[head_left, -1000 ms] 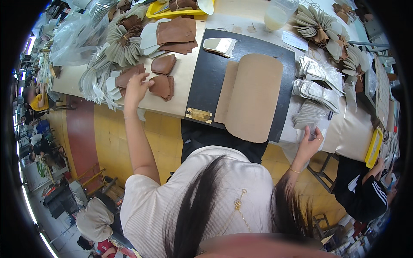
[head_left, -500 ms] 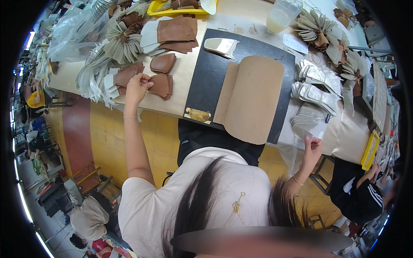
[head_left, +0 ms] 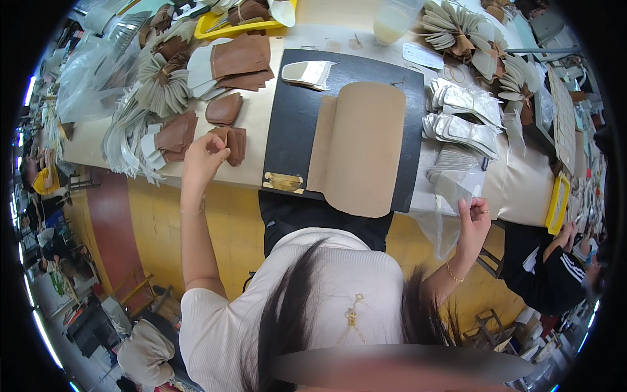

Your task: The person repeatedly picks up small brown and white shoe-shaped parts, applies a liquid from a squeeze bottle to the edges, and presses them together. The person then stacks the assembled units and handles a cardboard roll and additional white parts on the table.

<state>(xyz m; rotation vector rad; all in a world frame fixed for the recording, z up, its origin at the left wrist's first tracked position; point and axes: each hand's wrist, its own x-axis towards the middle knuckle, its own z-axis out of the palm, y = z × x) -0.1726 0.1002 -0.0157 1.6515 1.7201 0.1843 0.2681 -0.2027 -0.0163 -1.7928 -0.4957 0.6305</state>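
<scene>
At the table's front left, my left hand [head_left: 204, 155] is closed in a pinch at the edge of a small stack of brown leather pieces [head_left: 238, 145]. A top piece's edge seems to be between the fingertips. Behind it lies another pile of rounded brown leather pieces [head_left: 224, 108]. On the right, thumb and fingers of my right hand [head_left: 474, 215] grip a translucent, film-like piece [head_left: 447, 190], beside a fanned row of whitish pieces [head_left: 450, 161]. Between both hands a curved brown board [head_left: 367, 150] rests on a black mat [head_left: 297, 140].
A white-backed piece [head_left: 305, 74] lies on the mat's far left. Bundles of white pieces [head_left: 460, 134] sit to its right. Fanned bundles [head_left: 160, 81], a yellow tray [head_left: 248, 27] and a plastic cup [head_left: 394, 23] stand farther back. Another person's hand [head_left: 563, 236] is at right.
The view has shifted, so the table sits farther left. My left fingers have drawn together at the leather stack's edge. The translucent piece in my right hand is lifted and shows more.
</scene>
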